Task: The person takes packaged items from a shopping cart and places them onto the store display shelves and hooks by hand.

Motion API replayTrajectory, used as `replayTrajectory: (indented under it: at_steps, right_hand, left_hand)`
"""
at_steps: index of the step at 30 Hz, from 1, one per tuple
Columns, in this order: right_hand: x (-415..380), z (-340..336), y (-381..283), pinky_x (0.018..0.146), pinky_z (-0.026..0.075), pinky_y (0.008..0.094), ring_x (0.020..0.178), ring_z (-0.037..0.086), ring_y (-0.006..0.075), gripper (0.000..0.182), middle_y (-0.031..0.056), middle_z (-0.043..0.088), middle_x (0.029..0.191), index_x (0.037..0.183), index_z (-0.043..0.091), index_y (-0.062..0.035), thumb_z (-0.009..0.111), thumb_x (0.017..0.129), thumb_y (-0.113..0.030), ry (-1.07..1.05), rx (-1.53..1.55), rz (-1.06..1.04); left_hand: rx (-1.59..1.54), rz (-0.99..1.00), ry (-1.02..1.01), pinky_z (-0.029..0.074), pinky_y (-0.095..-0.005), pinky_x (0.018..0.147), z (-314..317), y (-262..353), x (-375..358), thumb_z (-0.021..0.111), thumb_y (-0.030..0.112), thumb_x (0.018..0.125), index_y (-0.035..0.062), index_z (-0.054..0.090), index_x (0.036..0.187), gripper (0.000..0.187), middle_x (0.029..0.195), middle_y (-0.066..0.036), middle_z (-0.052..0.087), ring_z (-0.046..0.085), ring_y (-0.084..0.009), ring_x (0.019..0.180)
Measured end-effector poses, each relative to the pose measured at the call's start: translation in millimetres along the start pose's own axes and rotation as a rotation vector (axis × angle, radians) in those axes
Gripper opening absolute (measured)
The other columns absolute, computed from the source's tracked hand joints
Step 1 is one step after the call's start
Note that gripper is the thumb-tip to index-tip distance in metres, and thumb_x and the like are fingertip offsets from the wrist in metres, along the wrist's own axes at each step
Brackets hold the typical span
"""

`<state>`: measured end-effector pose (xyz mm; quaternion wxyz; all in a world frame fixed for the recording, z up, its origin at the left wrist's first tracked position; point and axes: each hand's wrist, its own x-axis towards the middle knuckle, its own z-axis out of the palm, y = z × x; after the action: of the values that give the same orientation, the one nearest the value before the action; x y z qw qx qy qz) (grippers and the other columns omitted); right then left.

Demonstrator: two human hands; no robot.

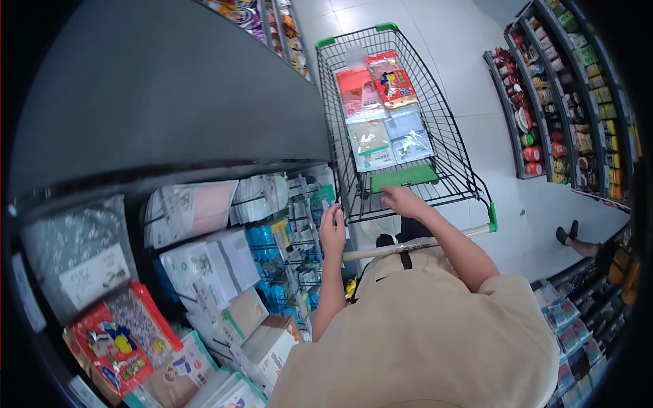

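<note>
My left hand (pixel 332 230) is raised at the left rear corner of the shopping cart (pixel 454 115), beside the shelf's hanging packets, its fingers stretched out and holding nothing. Over the rear of the cart, my right hand (pixel 401 200) reaches leftward with fingers apart and empty, close to the green panel (pixel 405 177). In the cart lie a red snack bag (pixel 396 88), a pink flat package (pixel 360 92), a beige-and-green package (pixel 372 144) and a pale blue package (pixel 409 133). The cart's handle (pixel 394 248) runs against my body, under my forearms.
On the left, a dark shelf unit (pixel 170 88) holds flat packages (pixel 204 272), blue packets (pixel 269 255) and a red snack bag (pixel 126 340). Shelves of jars and packets (pixel 564 95) stand to the right across the tiled floor (pixel 476 146). Another person's foot (pixel 570 234) shows at right.
</note>
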<state>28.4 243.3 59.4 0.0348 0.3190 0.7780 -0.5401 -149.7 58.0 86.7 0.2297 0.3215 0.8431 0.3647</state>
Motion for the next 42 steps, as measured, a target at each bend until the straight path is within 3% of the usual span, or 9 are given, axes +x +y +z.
replayTrajectory:
  at_steps: [9,12,14,19,21,25,32,35,42]
  right_hand:
    - [92.0,-15.5,194.8,0.083,0.052,0.0351,0.093,0.066,0.0268,0.047,0.0205,0.068,0.103,0.125,0.057,0.0041,0.066,0.086,-0.023,0.323,0.171,0.380]
    - [118.8,-16.0,252.7,0.079,0.052,0.0367,0.089,0.064,0.0258,0.052,0.0159,0.066,0.106,0.129,0.054,0.0034,0.068,0.086,-0.022,0.403,0.504,0.568]
    - [134.3,-18.8,277.8,0.078,0.052,0.0367,0.085,0.061,0.0235,0.056,0.0115,0.060,0.107,0.132,0.049,0.0028,0.069,0.086,-0.023,0.524,1.277,0.858]
    - [179.3,2.7,364.3,0.088,0.050,0.0378,0.089,0.062,0.0283,0.061,0.0146,0.060,0.110,0.133,0.048,0.0026,0.071,0.085,-0.029,0.588,1.006,0.916]
    - [188.9,11.1,390.7,0.093,0.048,0.0406,0.103,0.062,0.0355,0.068,0.0221,0.062,0.117,0.132,0.048,0.0050,0.072,0.083,-0.036,0.530,0.037,0.725]
    - [218.5,-16.2,395.2,0.101,0.043,0.0414,0.118,0.056,0.0394,0.078,0.0272,0.059,0.125,0.135,0.044,0.0071,0.076,0.079,-0.036,0.571,0.118,0.586]
    - [259.4,18.9,380.6,0.106,0.037,0.0478,0.128,0.040,0.0460,0.098,0.0306,0.039,0.139,0.142,0.024,0.0059,0.081,0.074,-0.035,0.716,-0.266,0.739]
    - [258.5,8.0,356.1,0.108,0.034,0.0467,0.129,0.037,0.0471,0.102,0.0327,0.034,0.141,0.144,0.024,0.0048,0.083,0.071,-0.035,0.663,-0.096,0.831]
    - [246.4,-9.5,377.4,0.103,0.040,0.0462,0.122,0.047,0.0448,0.116,0.0330,0.045,0.131,0.145,0.022,0.0032,0.086,0.063,-0.049,0.474,-0.149,0.878]
  left_hand:
    - [0.183,0.029,0.022,0.041,-0.0405,0.102,20.3,-15.5,21.8,0.058,0.013,0.094,0.0017,0.063,0.115,0.025,0.120,-0.017,0.061,0.057,-0.0329,0.114]
    - [0.204,-0.180,-0.091,0.045,-0.0382,0.096,23.2,-12.6,28.2,0.057,0.013,0.095,-0.0003,0.061,0.118,0.027,0.118,-0.018,0.063,0.059,-0.0334,0.110]
    - [0.169,-0.246,-0.078,0.046,-0.0376,0.095,27.7,-22.2,27.5,0.057,0.012,0.095,-0.0006,0.061,0.119,0.027,0.117,-0.018,0.063,0.061,-0.0325,0.109]
    - [0.171,-0.350,-0.065,0.048,-0.0365,0.093,30.9,-33.7,26.5,0.053,0.006,0.095,-0.0006,0.061,0.120,0.026,0.116,-0.018,0.064,0.063,-0.0286,0.106]
    - [0.181,-0.432,-0.088,0.047,-0.0362,0.095,33.2,-24.7,32.2,0.051,0.004,0.096,-0.0004,0.061,0.120,0.027,0.118,-0.018,0.063,0.062,-0.0293,0.109]
    - [0.307,-0.415,-0.177,0.047,-0.0336,0.092,35.3,-22.4,36.3,0.049,0.004,0.097,-0.0004,0.060,0.122,0.028,0.119,-0.017,0.062,0.061,-0.0267,0.106]
    - [0.300,-0.512,-0.189,0.044,-0.0384,0.098,38.4,-16.2,35.3,0.048,0.003,0.096,-0.0011,0.058,0.123,0.029,0.124,-0.019,0.061,0.058,-0.0340,0.116]
    - [0.309,-0.507,-0.197,0.045,-0.0376,0.098,39.4,-12.1,38.0,0.048,0.003,0.096,-0.0014,0.058,0.122,0.029,0.124,-0.018,0.061,0.059,-0.0339,0.115]
    - [0.299,-0.481,-0.182,0.046,-0.0363,0.096,41.1,-11.2,37.2,0.048,0.002,0.096,-0.0016,0.058,0.122,0.028,0.122,-0.018,0.062,0.059,-0.0330,0.114]
